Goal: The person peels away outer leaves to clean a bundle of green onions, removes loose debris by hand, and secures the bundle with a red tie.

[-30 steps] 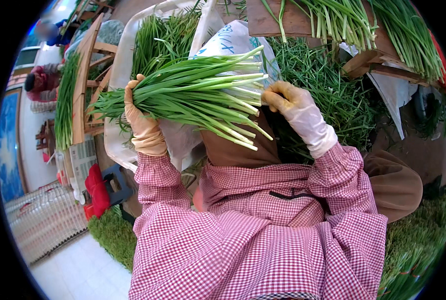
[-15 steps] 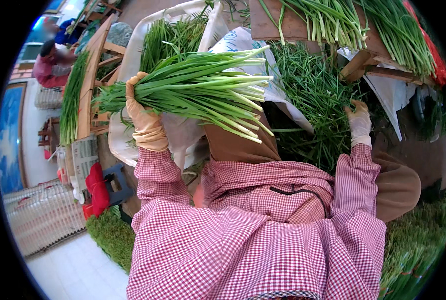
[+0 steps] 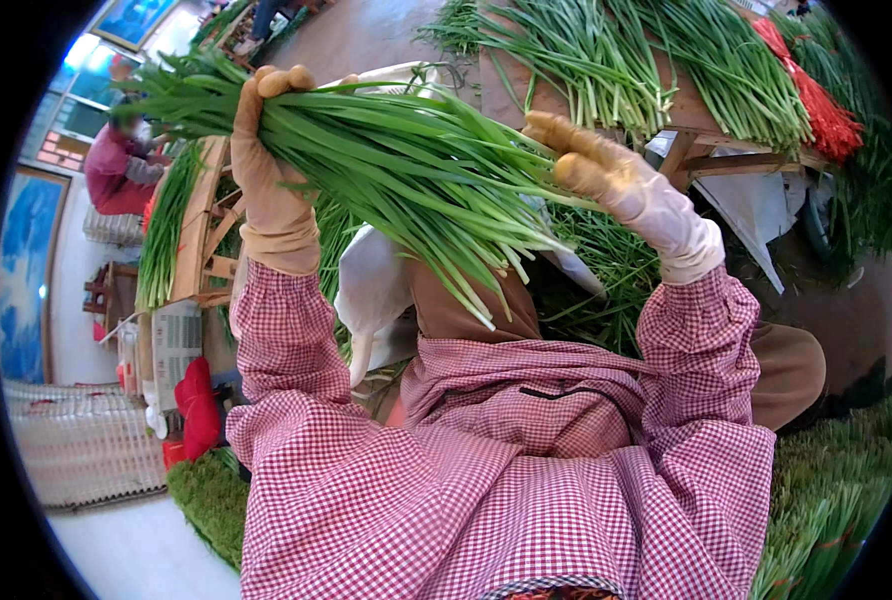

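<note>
A thick bunch of green chives with pale stem ends spreads across the upper middle. My left hand, in a light glove with tan fingertips, is closed round the leafy part of the bunch and holds it raised. At the stem ends on the right is my gloved right hand, its thumb and fingers pinched on a few of the outer chives; the fingertips are slightly blurred. Below, partly hidden by the bunch and my right arm, lies a heap of loose green leaves.
A wooden board at the back bears more chives and red ties. Behind the bunch stands a white tub. A slanted wooden stand and a co-worker are at the left. Bundled greens lie at the lower right.
My right hand has come up and left from the heap of loose leaves to the stem ends. My left hand has risen slightly with the bunch, whose stem ends now tilt downward.
</note>
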A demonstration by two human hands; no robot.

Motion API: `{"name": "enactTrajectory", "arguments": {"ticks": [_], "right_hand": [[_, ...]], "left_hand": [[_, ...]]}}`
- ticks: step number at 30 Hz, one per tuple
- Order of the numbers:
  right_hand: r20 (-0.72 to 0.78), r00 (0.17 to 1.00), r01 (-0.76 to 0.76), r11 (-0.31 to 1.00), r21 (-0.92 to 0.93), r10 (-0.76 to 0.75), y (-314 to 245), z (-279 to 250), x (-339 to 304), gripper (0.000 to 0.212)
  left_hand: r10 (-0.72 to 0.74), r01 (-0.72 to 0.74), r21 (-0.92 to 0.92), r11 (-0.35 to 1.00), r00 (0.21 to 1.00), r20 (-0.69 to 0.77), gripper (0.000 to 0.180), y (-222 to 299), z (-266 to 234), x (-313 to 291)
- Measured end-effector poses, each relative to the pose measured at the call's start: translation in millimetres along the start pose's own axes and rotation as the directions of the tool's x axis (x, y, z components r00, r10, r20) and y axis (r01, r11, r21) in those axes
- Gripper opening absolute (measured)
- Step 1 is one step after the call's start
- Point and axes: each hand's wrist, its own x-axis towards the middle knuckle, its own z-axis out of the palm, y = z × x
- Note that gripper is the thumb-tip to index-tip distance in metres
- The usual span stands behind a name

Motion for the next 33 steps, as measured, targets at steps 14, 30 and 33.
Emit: {"name": "enactTrajectory", "arguments": {"ticks": [14,30,33], "right_hand": [[-0.412,0.865,-0.373,0.915,-0.152,0.285,65,-22,-41,0.028],[-0.294,0.956,0.125,0.924,0.361,-0.015,40,49,11,0.025],[-0.165,0.962,-0.166,0.943,0.288,0.22,47,14,-22,0.026]], "left_hand": [[0.039,-0.04,-0.025,0.999,0.999,-0.029,0.01,20,-32,7],[0.244,-0.121,0.468,0.876,0.947,-0.211,0.02,-3,-68,-21],[0.229,-0.141,0.34,0.93,0.945,-0.234,0.018,4,-70,-24]]}}
